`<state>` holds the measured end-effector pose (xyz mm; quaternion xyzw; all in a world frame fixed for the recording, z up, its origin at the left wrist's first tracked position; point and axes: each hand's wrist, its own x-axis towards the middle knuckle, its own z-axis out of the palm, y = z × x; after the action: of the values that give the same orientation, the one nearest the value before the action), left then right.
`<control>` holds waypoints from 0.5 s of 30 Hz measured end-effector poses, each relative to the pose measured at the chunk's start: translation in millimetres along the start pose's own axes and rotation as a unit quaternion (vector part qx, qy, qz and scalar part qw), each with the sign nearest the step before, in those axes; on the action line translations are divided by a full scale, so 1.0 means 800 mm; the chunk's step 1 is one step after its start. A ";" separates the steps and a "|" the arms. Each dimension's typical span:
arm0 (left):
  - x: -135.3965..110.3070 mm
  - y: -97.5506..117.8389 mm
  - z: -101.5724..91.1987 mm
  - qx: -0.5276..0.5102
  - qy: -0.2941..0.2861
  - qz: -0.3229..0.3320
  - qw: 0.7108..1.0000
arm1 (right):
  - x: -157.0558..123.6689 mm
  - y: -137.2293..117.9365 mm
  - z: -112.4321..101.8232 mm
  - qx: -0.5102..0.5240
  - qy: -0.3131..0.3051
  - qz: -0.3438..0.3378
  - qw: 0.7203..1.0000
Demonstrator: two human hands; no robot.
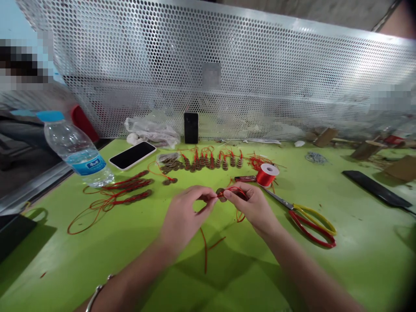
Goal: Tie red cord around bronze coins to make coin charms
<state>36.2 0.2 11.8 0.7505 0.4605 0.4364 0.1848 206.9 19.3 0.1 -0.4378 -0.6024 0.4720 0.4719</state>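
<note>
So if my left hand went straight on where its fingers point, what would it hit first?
Most likely the brown coin, then the right hand just beyond it. The left hand is so close that depth is unclear, and it may already touch the coin.

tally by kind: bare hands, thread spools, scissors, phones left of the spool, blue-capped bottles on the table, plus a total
Bare hands: 2 (left hand, right hand)
Thread spool: 1
Scissors: 1
Phones: 2
Blue-capped bottle: 1
Total: 7
</note>
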 end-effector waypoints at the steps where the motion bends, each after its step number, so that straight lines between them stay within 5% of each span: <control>1: 0.001 0.000 0.000 -0.010 -0.004 -0.010 1.000 | 0.000 0.000 0.000 -0.002 -0.001 -0.004 1.000; 15: 0.005 -0.003 0.000 -0.171 -0.038 -0.163 0.971 | -0.002 -0.002 0.000 -0.016 -0.003 -0.017 1.000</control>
<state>35.5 4.8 11.6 0.6388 0.4876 0.4439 0.3964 206.9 17.9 1.1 -0.4335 -0.6191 0.4553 0.4706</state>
